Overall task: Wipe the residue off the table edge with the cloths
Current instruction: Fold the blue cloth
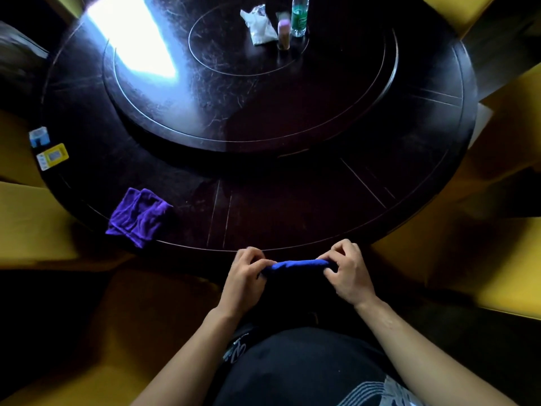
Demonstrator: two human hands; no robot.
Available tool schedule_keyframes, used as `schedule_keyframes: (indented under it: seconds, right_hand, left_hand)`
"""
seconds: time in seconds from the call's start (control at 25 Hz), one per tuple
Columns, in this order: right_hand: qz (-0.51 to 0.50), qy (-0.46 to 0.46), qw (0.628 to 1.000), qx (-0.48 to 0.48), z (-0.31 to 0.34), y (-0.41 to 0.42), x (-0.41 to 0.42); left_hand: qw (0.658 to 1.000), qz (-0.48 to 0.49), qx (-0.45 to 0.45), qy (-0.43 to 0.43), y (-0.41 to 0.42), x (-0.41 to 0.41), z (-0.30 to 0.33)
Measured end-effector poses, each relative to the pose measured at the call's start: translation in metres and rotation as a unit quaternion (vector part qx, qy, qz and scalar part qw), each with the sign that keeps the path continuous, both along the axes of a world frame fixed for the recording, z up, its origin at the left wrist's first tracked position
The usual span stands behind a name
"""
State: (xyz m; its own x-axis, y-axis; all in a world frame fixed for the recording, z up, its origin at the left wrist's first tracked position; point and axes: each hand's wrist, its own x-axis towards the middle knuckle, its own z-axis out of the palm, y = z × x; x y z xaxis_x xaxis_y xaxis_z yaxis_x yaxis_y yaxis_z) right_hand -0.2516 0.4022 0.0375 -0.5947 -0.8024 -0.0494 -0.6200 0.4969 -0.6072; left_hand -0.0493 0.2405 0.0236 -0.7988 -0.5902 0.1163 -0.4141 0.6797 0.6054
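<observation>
While I stand at the near rim of the round table [307,218], items are noted from left to right. At the far left rim lie two small packs, one blue [38,136] and one yellow [52,156], side by side. Nearer me, a purple cloth [137,215] lies folded and rumpled on the table's edge, one corner hanging over the rim; neither hand touches it. My left hand [245,271] is curled round the left end of a blue cloth [295,265], fingers clenched on the fabric. That cloth is rolled into a short band and held taut between both hands, just off the near rim, not touching the tabletop as far as I can see. My right hand [347,269] pinches its right end, fingers bent. On the raised turntable [205,92] at the far side stand a crumpled white bag [259,26], a small pink-capped jar [283,33] and a green-labelled bottle [299,14], close together. Yellow chairs [497,259] ring the table.
</observation>
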Motion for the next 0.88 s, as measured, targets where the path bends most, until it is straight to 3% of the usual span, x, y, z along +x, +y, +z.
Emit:
schedule_keyframes:
  seconds: [0.08, 0.16, 0.2, 0.28, 0.36, 0.48, 0.52, 0.6, 0.72, 0.88]
  right_hand:
    - [-0.001, 0.019, 1.0, -0.014, 0.0, 0.002, 0.001]
    - [-0.033, -0.014, 0.999, -0.028, 0.004, 0.0, 0.003]
    - [-0.053, -0.061, 0.996, -0.036, 0.007, -0.002, 0.005]
    - [-0.101, -0.191, 0.975, -0.047, 0.013, -0.009, 0.011]
    - [-0.136, -0.271, 0.951, -0.061, 0.016, -0.017, 0.016]
    - [-0.126, -0.332, 0.926, -0.131, 0.023, -0.026, 0.018]
    - [-0.111, -0.365, 0.911, -0.155, 0.026, -0.028, 0.018]
    - [-0.057, -0.415, 0.891, -0.174, 0.031, -0.029, 0.017]
    - [0.002, -0.492, 0.851, -0.182, 0.033, -0.026, 0.018]
    - [-0.162, -0.627, 0.738, -0.192, 0.029, -0.032, 0.03]
  left_hand:
    - [0.999, 0.05, -0.003, -0.014, 0.003, -0.001, 0.0]
    - [0.976, 0.125, 0.177, -0.021, 0.009, -0.007, 0.006]
    - [0.944, 0.161, 0.288, -0.026, 0.012, -0.011, 0.008]
    - [0.844, 0.238, 0.48, 0.007, 0.015, -0.02, 0.009]
    - [0.729, 0.302, 0.607, 0.094, 0.015, -0.027, 0.013]
    - [0.58, 0.355, 0.695, 0.234, 0.006, -0.025, 0.028]
    - [0.548, 0.344, 0.711, 0.275, 0.003, -0.022, 0.033]
    - [0.512, 0.303, 0.732, 0.33, 0.0, -0.017, 0.042]
    - [0.486, 0.295, 0.768, 0.294, 0.0, -0.014, 0.049]
    - [0.531, 0.329, 0.758, 0.188, 0.011, -0.006, 0.047]
